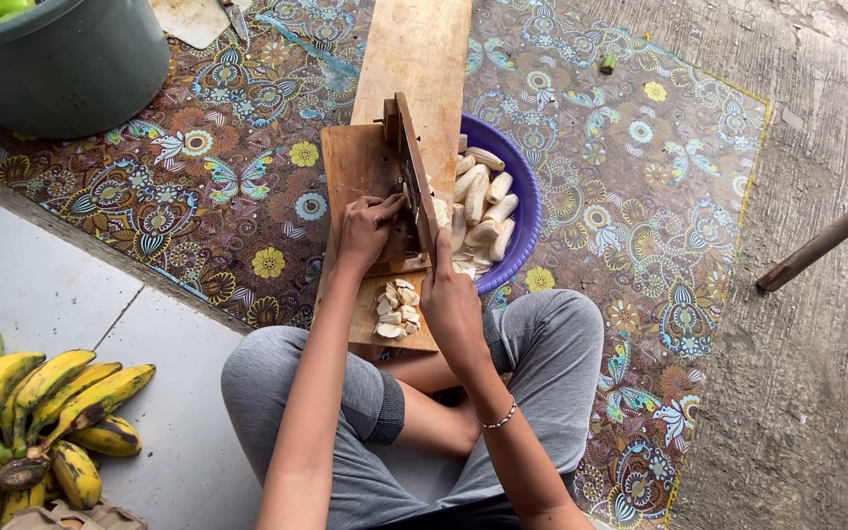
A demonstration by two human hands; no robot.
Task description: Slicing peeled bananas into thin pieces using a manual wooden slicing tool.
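Wooden slicing board [365, 167] lies across the person's lap, an upright hinged blade [412, 177] standing on it. The left hand [365, 228] is curled against the blade's left side, pressing something I can't make out. The right hand [451, 299] grips the blade's near end. Pale banana slices [397, 309] pile between the wrists; peeled bananas [483, 206] fill the purple bowl [527, 186] just right.
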